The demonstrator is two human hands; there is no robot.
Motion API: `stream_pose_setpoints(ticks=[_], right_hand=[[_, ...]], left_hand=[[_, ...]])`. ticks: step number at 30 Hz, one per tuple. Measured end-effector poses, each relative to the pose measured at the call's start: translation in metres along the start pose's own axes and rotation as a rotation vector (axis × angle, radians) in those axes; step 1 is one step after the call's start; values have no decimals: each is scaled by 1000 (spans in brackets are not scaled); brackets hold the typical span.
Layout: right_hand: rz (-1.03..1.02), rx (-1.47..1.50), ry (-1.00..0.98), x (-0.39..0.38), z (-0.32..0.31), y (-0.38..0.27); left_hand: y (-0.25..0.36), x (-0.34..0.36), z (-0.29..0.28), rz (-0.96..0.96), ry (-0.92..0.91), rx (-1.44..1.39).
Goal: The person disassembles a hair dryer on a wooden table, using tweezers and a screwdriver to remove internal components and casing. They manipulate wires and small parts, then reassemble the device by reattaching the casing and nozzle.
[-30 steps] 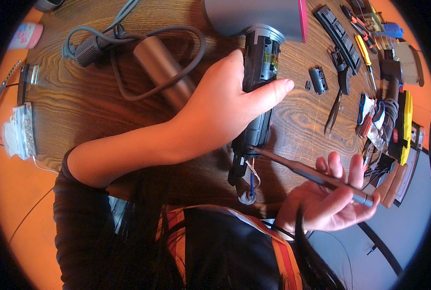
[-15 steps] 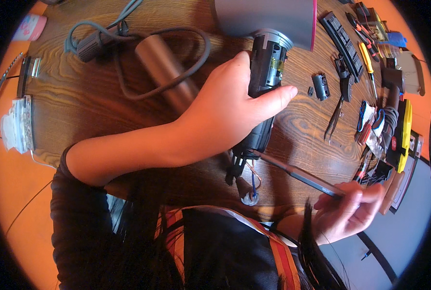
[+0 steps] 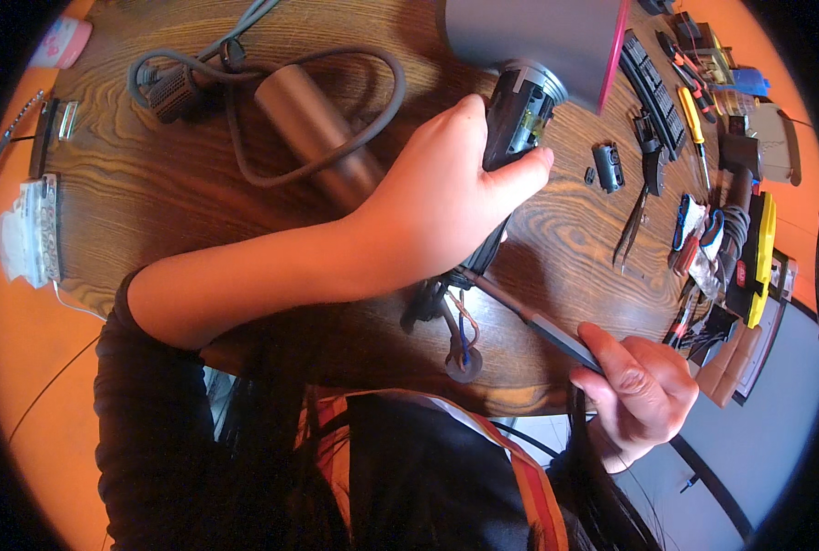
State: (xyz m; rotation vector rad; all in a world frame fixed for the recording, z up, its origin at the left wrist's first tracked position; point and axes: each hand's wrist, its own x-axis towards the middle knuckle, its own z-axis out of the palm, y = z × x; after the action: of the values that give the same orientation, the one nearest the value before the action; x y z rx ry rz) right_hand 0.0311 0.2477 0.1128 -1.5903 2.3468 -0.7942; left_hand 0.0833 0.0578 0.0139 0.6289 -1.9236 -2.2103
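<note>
My left hand [image 3: 446, 197] is wrapped around a black cylindrical device body [image 3: 518, 119] lying on the wooden table [image 3: 152, 193]. Loose coloured wires [image 3: 455, 321] hang out of the body's near end. My right hand [image 3: 639, 390] grips the dark handle of a long thin screwdriver [image 3: 542, 326]. Its tip reaches the near end of the black body, just under my left hand. A grey housing with a pink rim [image 3: 547, 37] lies at the far end of the body.
A grey cylinder [image 3: 313, 129] with a looped grey cable [image 3: 244, 156] lies at the left. Pliers [image 3: 634, 216], a yellow-handled screwdriver [image 3: 689, 115], small black parts [image 3: 609, 167] and a yellow-black tool [image 3: 758, 257] crowd the right side. A white block [image 3: 28, 230] sits at the left edge.
My right hand went from open fingers with the screwdriver lying across them to a closed grip on its handle, lower down. My left hand stayed on the black body.
</note>
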Motion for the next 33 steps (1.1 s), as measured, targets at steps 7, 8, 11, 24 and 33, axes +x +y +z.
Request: stream_pose_setpoints(ticks=[7,8,11,24,33], right_hand=[[278,118,-16,6,-5,3],[435,176,-19,5,-6,0],[673,376,-215,5,-17,-7],[512,117,-160,3,-11,-6],[87,-120,-3,2,-7,-6]], left_hand=[[-3,4,-2,-22,35,-89],[-3,4,-1,-3,43,-72],[-5,4,-1,27,44,-31],[-10,7,-2,67,47,27],[-9,6,-2,21,41,27]])
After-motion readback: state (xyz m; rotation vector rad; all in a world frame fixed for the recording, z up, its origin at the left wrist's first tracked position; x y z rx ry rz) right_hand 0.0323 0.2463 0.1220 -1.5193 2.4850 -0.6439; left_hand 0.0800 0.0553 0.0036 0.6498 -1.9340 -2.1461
